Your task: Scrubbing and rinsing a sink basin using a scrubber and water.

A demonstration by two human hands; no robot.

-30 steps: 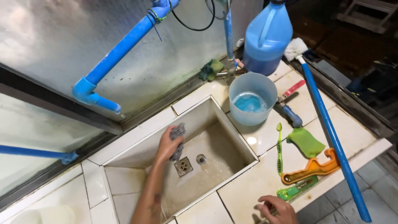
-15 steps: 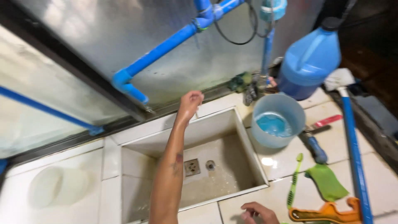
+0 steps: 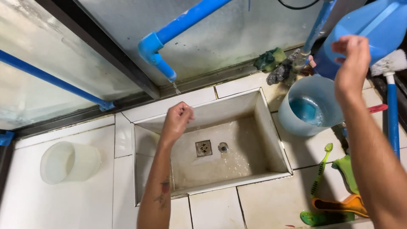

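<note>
My left hand [image 3: 177, 119] is closed in a fist over the back of the tiled sink [image 3: 271, 127]. It sits right under a thin trickle of water from the blue pipe spout [image 3: 163, 63]. Nothing shows in the fist. My right hand [image 3: 351, 59] is raised at the right, in front of the big blue jug [image 3: 381, 25] and above the pale blue bucket [image 3: 313, 111]. Its fingers are curled, and its palm faces away from me. A grey scrub pad [image 3: 280, 74] lies on the ledge behind the sink.
The sink has a square drain [image 3: 203, 147] and a wet floor. A translucent white cup [image 3: 70, 162] lies on the tiles at left. A green sponge [image 3: 269, 58], green toothbrush [image 3: 322, 167], green cloth [image 3: 347, 171], orange tool [image 3: 339, 205] and blue-handled brush [image 3: 392, 118] crowd the right.
My left hand left the sink floor, reached to the back ledge, then came under the spout without the grey pad. My right hand rose from the front counter to the jug.
</note>
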